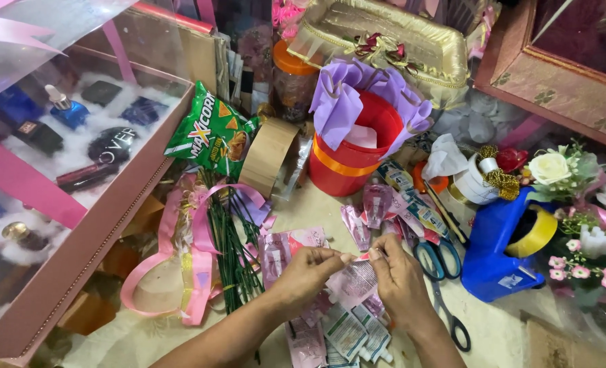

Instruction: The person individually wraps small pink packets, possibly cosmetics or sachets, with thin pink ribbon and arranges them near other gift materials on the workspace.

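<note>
At the near middle of the bench [500,334], my left hand [308,271] and my right hand [397,276] meet over one small pink sachet [354,278]. Each hand pinches its top edge between thumb and fingertips, left at the left corner, right at the right corner. The sachet hangs just above a loose heap of further sachets [347,332], pink and white, lying below my wrists.

Scissors [439,266] with blue handles lie just right of my right hand, blades pointing toward me. Beyond them stands a blue tape dispenser [493,252] with a yellow roll in it. A red bucket [347,160] edged with purple paper [337,102] stands further back, in line with my hands. To its left lean a roll of brown tape [269,157] and a green snack bag [207,133].

A bundle of green stems [231,252] tied with pink ribbon [170,252] lies left of my left hand, near but apart. The far left holds a pink display box [78,252] with bottles on white filling. Artificial flowers [555,170] stand at the right edge.
</note>
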